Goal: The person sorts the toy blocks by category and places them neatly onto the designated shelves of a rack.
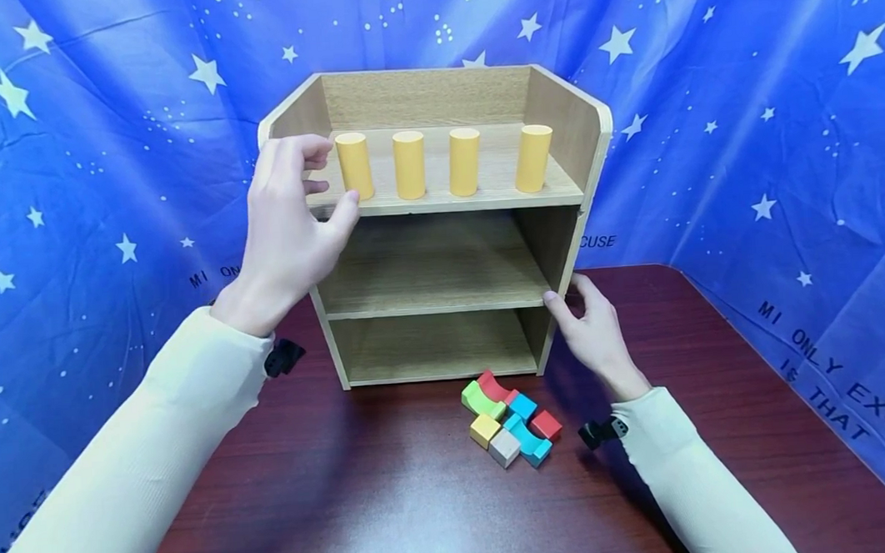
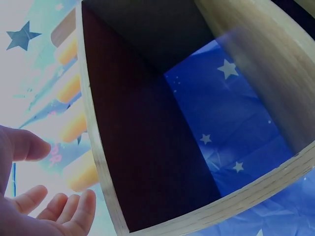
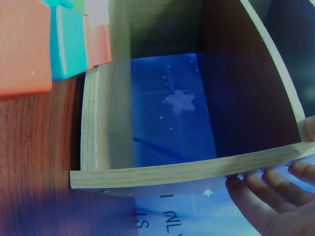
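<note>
A row of several yellow cylinders stands upright on the top board of a small wooden shelf (image 1: 436, 303). My left hand (image 1: 289, 209) is beside the leftmost yellow cylinder (image 1: 355, 166), thumb and fingers spread around its left side. A gap shows between that hand's fingers and the cylinder (image 2: 82, 173) in the left wrist view. My right hand (image 1: 594, 331) holds the shelf's right side panel. Its thumb lies at the front edge by the middle board, and its fingers (image 3: 256, 196) touch the outer face in the right wrist view.
Several colored toy blocks lie together on the dark red table (image 1: 296, 485) before the shelf, among them a yellow block (image 1: 486, 429), a grey block (image 1: 505, 448) and a blue curved block (image 1: 528, 441). A blue star-patterned cloth (image 1: 704, 112) hangs behind and at both sides.
</note>
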{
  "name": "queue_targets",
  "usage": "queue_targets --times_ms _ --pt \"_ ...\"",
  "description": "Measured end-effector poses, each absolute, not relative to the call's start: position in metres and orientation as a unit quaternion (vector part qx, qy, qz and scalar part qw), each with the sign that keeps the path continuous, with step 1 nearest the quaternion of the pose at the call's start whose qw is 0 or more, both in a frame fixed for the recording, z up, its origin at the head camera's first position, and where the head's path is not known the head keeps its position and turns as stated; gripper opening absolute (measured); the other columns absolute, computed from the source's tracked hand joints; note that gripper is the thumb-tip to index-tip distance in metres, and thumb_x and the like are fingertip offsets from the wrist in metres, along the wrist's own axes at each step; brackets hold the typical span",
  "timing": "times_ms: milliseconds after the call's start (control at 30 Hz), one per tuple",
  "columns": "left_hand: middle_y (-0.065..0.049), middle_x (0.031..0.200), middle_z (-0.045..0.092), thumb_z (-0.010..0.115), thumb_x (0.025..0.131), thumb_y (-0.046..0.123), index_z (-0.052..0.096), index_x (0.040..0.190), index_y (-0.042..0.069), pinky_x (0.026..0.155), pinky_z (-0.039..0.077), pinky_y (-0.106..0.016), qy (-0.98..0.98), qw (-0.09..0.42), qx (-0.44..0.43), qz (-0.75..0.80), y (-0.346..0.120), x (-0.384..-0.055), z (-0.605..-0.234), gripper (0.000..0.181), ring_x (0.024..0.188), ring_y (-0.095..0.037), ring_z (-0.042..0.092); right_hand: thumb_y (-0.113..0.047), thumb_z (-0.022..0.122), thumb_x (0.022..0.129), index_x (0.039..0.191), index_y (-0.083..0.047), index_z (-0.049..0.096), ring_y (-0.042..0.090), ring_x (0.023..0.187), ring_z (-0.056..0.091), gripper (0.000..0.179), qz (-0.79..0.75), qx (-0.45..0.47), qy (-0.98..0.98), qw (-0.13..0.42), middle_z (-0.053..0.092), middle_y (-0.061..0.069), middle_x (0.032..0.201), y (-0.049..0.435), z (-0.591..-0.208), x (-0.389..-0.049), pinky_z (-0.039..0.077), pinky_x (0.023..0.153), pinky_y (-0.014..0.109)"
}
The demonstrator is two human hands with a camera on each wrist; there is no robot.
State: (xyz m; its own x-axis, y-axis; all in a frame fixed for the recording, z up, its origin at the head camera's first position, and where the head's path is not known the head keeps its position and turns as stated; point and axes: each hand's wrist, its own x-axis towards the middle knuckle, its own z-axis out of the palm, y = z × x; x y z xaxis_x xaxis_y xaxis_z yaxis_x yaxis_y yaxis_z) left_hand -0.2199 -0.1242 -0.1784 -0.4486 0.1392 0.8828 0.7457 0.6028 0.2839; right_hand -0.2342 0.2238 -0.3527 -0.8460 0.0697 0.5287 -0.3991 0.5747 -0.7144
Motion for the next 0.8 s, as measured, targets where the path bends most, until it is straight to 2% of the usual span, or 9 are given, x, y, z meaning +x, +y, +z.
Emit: queue_targets --times_ms 200,567,800 --pt "-0.019 0.106 0.053 0.067 0.079 0.001 0.054 0.114 -0.007 0.081 0.052 -0.031 -0.773 0.444 -0.300 -0.341 -0.124 -0.213 -0.188 0.038 0.101 -0.023 0.053 -0.036 0.059 0.093 0.125 -0.006 0.055 0.024 0.103 0.060 0.043 0.457 0.098 -0.846 0.257 0.063 0.012 0.112 0.224 -0.353 -0.234 0.050 0.083 0.043" --pt "-0.017 0.106 0.057 0.067 0.077 -0.001 0.056 0.110 -0.006 0.082 0.049 -0.034 -0.757 0.445 -0.333 -0.344 -0.118 -0.202 -0.219 0.036 0.096 -0.028 0.055 -0.036 0.059 0.093 0.124 -0.008 0.056 0.023 0.102 0.061 0.042 0.452 0.097 -0.847 0.262 0.063 0.010 0.111 0.224 -0.353 -0.236 0.050 0.082 0.039" --pt "-0.015 0.106 0.058 0.071 0.075 -0.001 0.058 0.108 -0.004 0.082 0.047 -0.032 -0.754 0.423 -0.354 -0.357 -0.112 -0.200 -0.242 0.036 0.093 -0.027 0.055 -0.037 0.059 0.093 0.124 -0.009 0.056 0.022 0.102 0.061 0.042 0.455 0.098 -0.846 0.260 0.063 0.010 0.111 0.224 -0.353 -0.235 0.050 0.082 0.042"
